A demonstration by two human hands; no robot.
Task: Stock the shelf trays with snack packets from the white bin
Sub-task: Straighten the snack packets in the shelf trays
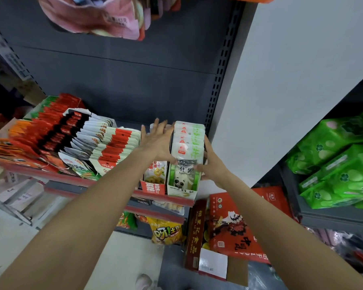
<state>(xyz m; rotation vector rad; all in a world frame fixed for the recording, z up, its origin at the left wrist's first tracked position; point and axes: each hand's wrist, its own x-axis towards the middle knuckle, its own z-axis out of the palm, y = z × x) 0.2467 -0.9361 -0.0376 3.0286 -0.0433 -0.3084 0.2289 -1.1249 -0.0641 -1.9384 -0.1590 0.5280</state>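
Both hands square up the green-and-white packets (187, 143) in the tray (181, 190) at the shelf's right end: left hand (157, 143) spread flat alongside, right hand (211, 164) pinching the front packet (white bin unseen).

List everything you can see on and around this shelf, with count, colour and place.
panda packets: one row, white and green, tray at shelf's right end
yellow packets: one row, red tray, left of panda packets
red-white packets: one row, mid shelf
white packets: one row, further left
red-black packets: several rows, shelf's left end
pink bags: a few, hanging top left
green bags: many, right-hand shelf
red boxes: at least two, floor, lower right
yellow bag: one, bottom shelf
left hand: flat against panda packets' left side
right hand: against their right side
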